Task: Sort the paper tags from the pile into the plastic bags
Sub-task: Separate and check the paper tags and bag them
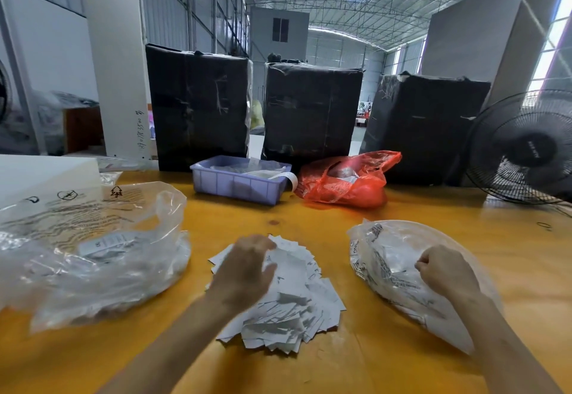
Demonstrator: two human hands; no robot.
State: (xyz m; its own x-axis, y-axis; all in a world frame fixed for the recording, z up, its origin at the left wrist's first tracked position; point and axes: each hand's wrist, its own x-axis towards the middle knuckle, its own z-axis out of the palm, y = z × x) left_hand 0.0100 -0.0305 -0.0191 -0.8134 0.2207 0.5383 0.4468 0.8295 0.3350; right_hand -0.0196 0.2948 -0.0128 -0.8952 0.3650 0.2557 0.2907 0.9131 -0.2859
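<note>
**Left hand on the pile, right hand at the right bag**

At far left, the large crumpled clear plastic bag with black printing [89,254] lies open-mouthed on the orange wooden table [309,217], a few tags already inside. Just beside it, the left hand [244,273] rests with relaxed, spread fingers over the loose heap of white paper tags [294,294], gripping nothing that shows. To do this step well, slide one tag free with the fingertips, not a clump, and read it before choosing a bag. Further right, the right hand [445,270] is curled at the smaller clear plastic bag holding printed tags [390,257]; whether it pinches a tag or the film I cannot tell. Bare table between pile and bags gives short, open paths; the lilac plastic tray [238,183] and red plastic bag [346,180] sit well behind.
</note>
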